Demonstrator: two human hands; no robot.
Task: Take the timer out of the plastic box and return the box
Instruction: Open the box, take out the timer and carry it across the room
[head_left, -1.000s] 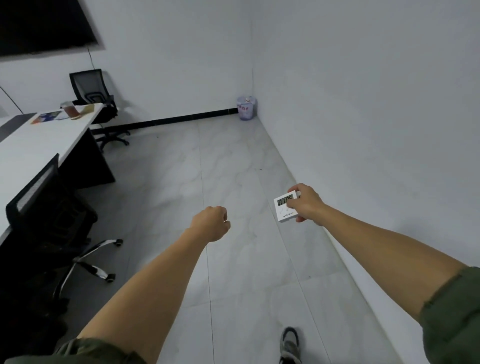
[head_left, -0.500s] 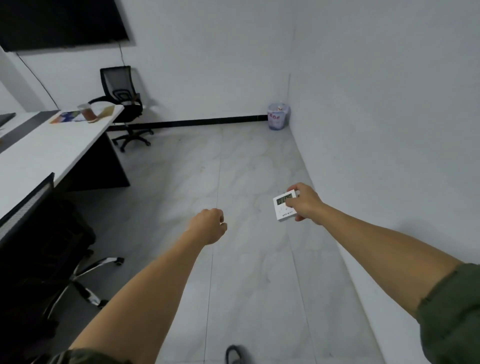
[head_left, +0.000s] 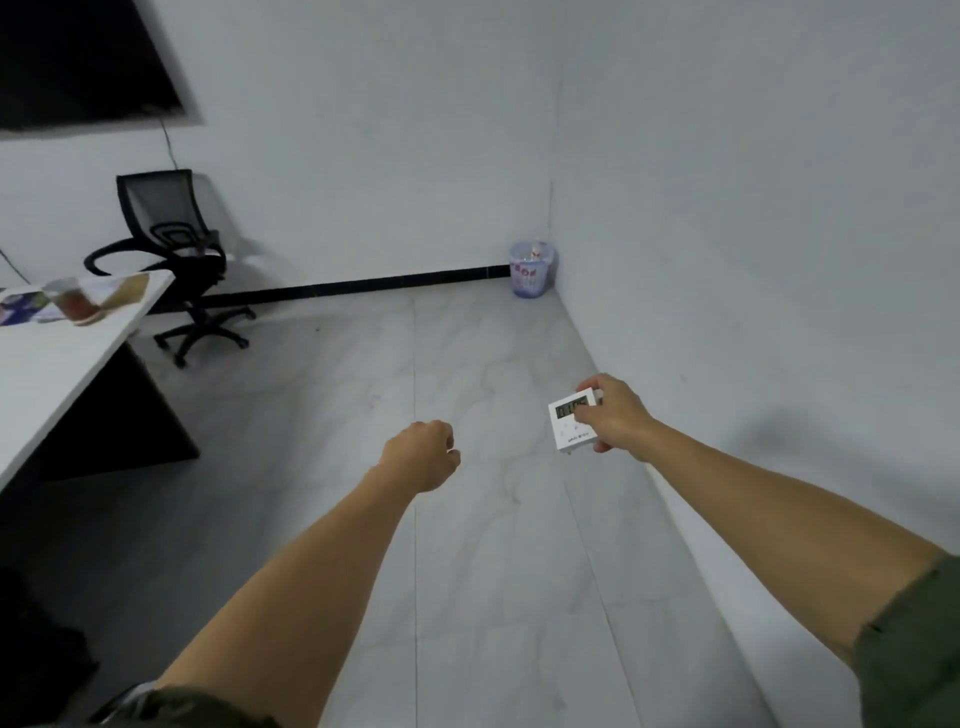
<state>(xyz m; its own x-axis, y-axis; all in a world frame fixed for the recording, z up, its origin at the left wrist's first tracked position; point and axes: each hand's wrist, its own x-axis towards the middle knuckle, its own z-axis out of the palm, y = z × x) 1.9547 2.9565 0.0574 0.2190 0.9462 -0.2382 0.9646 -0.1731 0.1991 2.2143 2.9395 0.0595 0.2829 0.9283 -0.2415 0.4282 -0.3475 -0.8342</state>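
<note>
A small white timer (head_left: 569, 423) with a dark digit display is gripped in my right hand (head_left: 613, 415), held out over the tiled floor near the right wall. My left hand (head_left: 423, 454) is stretched forward at the centre, its fingers curled into a fist with nothing in them. No plastic box is in sight.
A white desk (head_left: 67, 358) runs along the left with a cup (head_left: 72, 301) and papers on its far end. A black office chair (head_left: 176, 260) stands behind it. A translucent waste bin (head_left: 531, 269) sits in the far corner. The white wall (head_left: 753, 234) is close on the right.
The view has swung and moved forward along the floor; the desk and chair slid left and nearer. Both hands keep their pose, the timer still in my right hand.
</note>
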